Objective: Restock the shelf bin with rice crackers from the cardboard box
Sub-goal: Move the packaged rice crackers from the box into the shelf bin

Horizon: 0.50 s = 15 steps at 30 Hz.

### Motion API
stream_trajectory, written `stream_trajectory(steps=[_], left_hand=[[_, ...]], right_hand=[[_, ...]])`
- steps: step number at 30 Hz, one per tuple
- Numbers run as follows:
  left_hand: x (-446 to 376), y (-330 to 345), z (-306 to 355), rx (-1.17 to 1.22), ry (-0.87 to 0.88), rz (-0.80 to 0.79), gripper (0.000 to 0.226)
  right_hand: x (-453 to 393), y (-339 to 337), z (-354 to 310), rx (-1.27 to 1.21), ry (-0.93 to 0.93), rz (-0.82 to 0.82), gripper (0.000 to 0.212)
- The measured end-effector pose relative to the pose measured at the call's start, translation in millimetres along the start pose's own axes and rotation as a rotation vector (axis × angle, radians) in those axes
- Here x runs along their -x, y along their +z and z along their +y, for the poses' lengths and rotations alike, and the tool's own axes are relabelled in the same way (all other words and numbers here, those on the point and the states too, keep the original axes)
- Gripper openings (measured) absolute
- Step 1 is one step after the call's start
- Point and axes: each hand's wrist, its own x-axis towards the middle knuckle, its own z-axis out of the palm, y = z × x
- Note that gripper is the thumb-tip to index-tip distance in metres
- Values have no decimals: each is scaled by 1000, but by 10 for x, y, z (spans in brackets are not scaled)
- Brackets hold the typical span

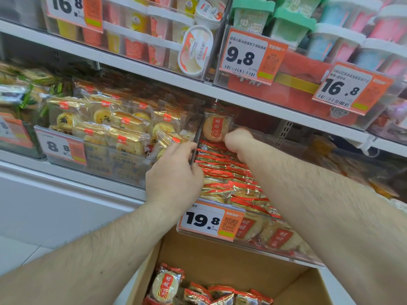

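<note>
My left hand (174,172) curls over the clear plastic shelf bin (275,249)'s side wall, steadying it. My right hand (236,139) pinches one red-and-gold wrapped rice cracker (214,128), standing it at the back. The bin looks mostly filled with rows; a few packets remain in the brown cardboard box (220,260) below.

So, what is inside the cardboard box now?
The cardboard box holds several red rice cracker packets at its bottom. The frame edge cuts off the rest, so their count cannot be told.
</note>
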Motion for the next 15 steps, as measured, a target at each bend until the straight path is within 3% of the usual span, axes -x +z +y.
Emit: stream_trajectory(steps=[4,9,12,15], left_hand=[[39,-17,-9,-66,142,79,33],[134,-47,87,-57,334,103,30],[229,-93,184,-55,519,66,26],[365,-103,266,64,584,-107,17]], right_hand=[[191,-117,75,-96,5,26,18],[743,-313,194,-50,-149,67,31],[1211,-482,387,-14,-247,184,15],[1618,-565,666,-65,-328,305,17]])
